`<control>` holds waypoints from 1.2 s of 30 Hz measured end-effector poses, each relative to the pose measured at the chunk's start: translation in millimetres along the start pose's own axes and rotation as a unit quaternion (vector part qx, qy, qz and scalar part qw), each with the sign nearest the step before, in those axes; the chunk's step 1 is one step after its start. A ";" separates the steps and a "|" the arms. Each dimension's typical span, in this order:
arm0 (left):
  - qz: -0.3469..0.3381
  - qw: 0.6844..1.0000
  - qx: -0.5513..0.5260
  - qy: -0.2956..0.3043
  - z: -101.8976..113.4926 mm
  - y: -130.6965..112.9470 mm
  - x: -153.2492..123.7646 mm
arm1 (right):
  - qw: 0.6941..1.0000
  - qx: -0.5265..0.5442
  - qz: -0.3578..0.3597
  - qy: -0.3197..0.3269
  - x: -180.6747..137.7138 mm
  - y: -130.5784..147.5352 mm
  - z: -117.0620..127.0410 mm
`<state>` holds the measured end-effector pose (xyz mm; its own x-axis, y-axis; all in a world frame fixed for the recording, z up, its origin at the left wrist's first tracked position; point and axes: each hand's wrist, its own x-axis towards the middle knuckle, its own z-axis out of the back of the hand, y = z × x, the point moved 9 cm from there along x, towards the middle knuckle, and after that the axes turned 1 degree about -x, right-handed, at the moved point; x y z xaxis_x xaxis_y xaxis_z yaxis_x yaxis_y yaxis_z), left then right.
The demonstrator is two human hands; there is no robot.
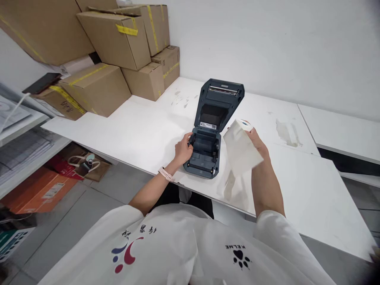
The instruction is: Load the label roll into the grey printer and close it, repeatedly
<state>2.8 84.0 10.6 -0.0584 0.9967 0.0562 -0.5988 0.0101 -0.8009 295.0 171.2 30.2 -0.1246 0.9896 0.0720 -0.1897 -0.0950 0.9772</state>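
A dark label printer [204, 156] stands on the white table with its lid [221, 101] tilted up, showing the hollow inside. My left hand [183, 150] is closed on the left side of the printer's base, thumb over the edge. To the right of the printer, my right hand [257, 140] holds a roll of white labels [242, 146] above the table. A loose length of the label strip hangs from the roll towards me. The fingers behind the roll are mostly hidden.
Cardboard boxes [115, 39] with yellow tape are stacked at the back left of the table [142, 130]. A peeled stain [287, 132] marks the tabletop on the right. Shelves [26, 154] and an orange box [38, 190] are at the lower left.
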 end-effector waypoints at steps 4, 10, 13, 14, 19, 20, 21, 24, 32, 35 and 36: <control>0.007 1.000 -0.005 -0.006 3.2 -0.9 -1.4 | 0.974 -0.130 0.104 0.157 -21.6 78.7 -71.9; 0.015 1.000 -0.025 -0.003 4.0 -1.1 -2.6 | 0.831 -0.482 0.103 0.257 -22.9 91.0 -158.4; 0.017 0.999 -0.029 -0.002 3.6 0.2 -2.7 | 0.801 -0.539 0.076 0.249 -19.9 82.9 -161.6; 0.018 0.999 -0.031 -0.002 3.4 0.8 -2.6 | 0.791 -0.556 0.068 0.246 -20.0 81.4 -161.2; 0.015 0.999 -0.044 -0.007 2.1 2.8 -1.1 | 0.737 -0.617 0.039 0.273 -19.9 71.1 -175.1; 0.016 0.999 -0.046 -0.007 1.7 3.3 -0.7 | 0.728 -0.625 0.035 0.281 -18.5 66.9 -180.1; 0.017 0.999 -0.048 -0.008 1.5 4.0 -0.4 | 0.722 -0.629 0.030 0.288 -17.0 62.2 -184.6; 0.018 0.998 -0.057 -0.012 1.3 5.7 0.1 | 0.727 -0.620 0.022 0.294 -15.7 51.5 -191.2; 0.003 0.983 -0.181 -0.008 -5.7 14.3 -0.1 | 0.833 -0.492 0.174 0.185 -110.2 78.0 -172.7; 0.003 0.978 -0.207 -0.013 -8.1 18.7 0.7 | 0.842 -0.470 0.195 0.180 -152.5 68.6 -177.5; 0.004 0.977 -0.213 -0.016 -8.8 20.1 1.4 | 0.841 -0.475 0.195 0.170 -159.9 64.4 -178.7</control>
<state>-2.3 86.3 -10.7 -0.0902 0.9939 0.0629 -0.2126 0.0425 -0.9762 128.7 -12.4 46.0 -0.5981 0.7908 0.1303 -0.7429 -0.6080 0.2800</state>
